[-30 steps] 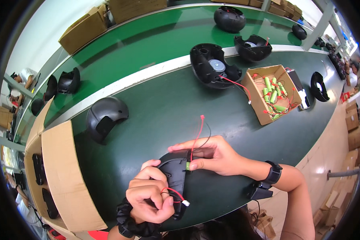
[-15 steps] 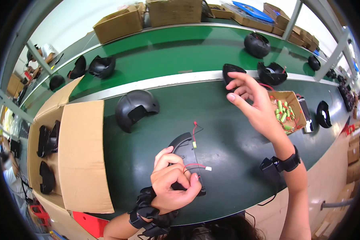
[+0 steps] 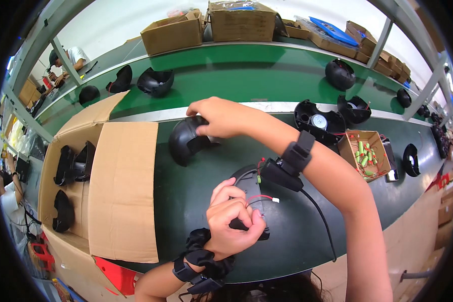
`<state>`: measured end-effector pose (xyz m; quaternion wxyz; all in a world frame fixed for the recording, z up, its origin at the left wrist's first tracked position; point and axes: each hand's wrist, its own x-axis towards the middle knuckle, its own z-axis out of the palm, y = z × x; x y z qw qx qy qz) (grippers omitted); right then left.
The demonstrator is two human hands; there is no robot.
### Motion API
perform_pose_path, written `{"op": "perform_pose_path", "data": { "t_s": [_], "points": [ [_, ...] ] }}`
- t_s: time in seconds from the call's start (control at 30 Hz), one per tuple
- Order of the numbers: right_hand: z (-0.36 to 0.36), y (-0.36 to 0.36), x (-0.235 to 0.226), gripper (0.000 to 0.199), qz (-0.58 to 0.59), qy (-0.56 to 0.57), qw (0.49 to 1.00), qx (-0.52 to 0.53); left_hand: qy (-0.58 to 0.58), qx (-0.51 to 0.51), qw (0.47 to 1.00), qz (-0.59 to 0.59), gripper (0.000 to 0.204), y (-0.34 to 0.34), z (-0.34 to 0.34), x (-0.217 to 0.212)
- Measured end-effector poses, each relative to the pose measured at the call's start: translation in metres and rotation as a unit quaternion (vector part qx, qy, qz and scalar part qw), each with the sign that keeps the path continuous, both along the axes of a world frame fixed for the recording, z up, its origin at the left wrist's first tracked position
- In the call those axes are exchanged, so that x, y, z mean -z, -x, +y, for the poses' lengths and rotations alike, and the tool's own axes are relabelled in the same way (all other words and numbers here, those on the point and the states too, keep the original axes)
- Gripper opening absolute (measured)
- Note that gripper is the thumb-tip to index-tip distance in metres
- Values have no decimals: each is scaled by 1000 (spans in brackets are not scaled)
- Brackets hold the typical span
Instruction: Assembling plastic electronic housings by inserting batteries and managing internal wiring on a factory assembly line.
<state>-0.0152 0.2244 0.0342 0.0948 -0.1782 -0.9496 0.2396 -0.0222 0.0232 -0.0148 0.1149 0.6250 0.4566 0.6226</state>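
So the right hand (image 3: 217,117) is stretched across to about 11 o'clock from the middle of the bench, fingers curled over the top edge of a black dome-shaped shell (image 3: 186,141) that sits on the dark green belt (image 3: 196,196) just right of the open cardboard box (image 3: 118,186). It looks like a loose wrap over the rim, not a full clamp, and I can't tell how much weight it's actually taking. The left hand (image 3: 232,221) is down at 6 o'clock, closed tight in a fist around the lower edge of a second black shell piece (image 3: 251,194), which has thin red and black wires (image 3: 260,197) trailing off with a small white plug on the end. My read: these shells are moulded plastic, so light and stiff, a bit slick on the curved outside, and the rim or inner lip is the sensible place to grab. The wires are the fragile bit, I'd keep fingers off them and not let them snag. Off at 2 o'clock there's a small carton of green cells (image 3: 363,151), well apart from both hands.
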Motion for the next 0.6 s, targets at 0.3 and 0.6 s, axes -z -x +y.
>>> {"op": "perform_pose_path", "data": {
  "t_s": [0.3,0.6],
  "points": [
    [-50,-135,17,20,112,93,987,68,8,45,999,-19,29,16,4,4],
    [-86,-171,13,13,128,-147,979,62,21,57,998,0,28,15,6,4]
  ]
}}
